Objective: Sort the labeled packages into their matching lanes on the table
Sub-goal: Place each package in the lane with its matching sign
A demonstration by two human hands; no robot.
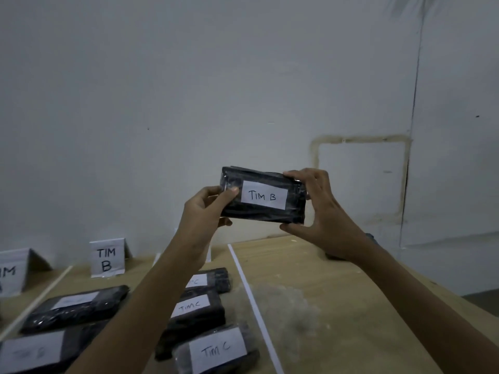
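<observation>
Checking the label before sorting.
I held the black "TIM B" package (263, 197) up between my left hand (208, 209) and right hand (321, 211), gripping its ends to read it, above the TIM B lane sign (107, 259).

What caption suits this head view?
Left hand and right hand hold a package labeled TIM B above the table.

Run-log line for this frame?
held: TIM B package, in air | left hand: grips left end | right hand: grips right end | target: lane at TIM B sign | down: three TIM C packages
</observation>
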